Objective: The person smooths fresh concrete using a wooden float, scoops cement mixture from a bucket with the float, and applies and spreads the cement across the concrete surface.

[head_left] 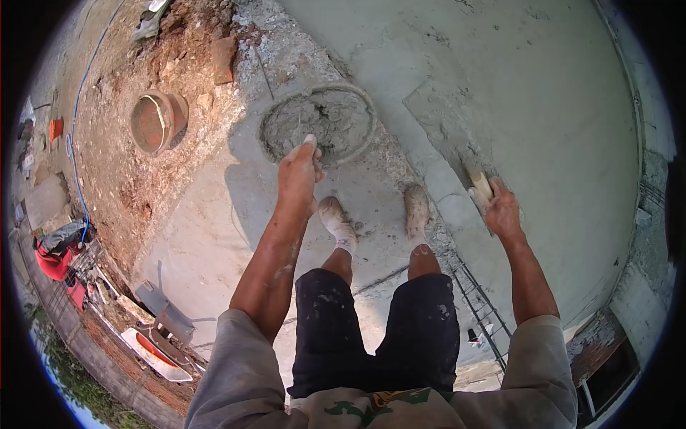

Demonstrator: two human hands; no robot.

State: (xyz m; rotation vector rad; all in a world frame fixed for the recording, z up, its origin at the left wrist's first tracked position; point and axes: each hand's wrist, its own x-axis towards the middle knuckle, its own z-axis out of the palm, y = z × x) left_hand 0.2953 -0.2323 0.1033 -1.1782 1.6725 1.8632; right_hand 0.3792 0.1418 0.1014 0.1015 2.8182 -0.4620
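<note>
My left hand (300,175) is closed in a fist over the near rim of a round tub (266,146) of wet grey mortar (300,118). A thin tool seen almost edge-on sticks up from that fist; its kind is hard to make out. Off to the right, my right hand (502,209) grips the pale wooden handle (481,184) of a long plastering float (429,121). The float's grey board is smeared with mortar and lies over the smooth grey cement surface (543,93); whether it touches cannot be told.
My feet (416,211) stand on a concrete strip near the tub. A bucket (153,123) sits on rubble at left, with a blue hose (80,114) beyond. A wheelbarrow-like item (161,354) lies lower left. Rebar (480,304) runs beside my right leg.
</note>
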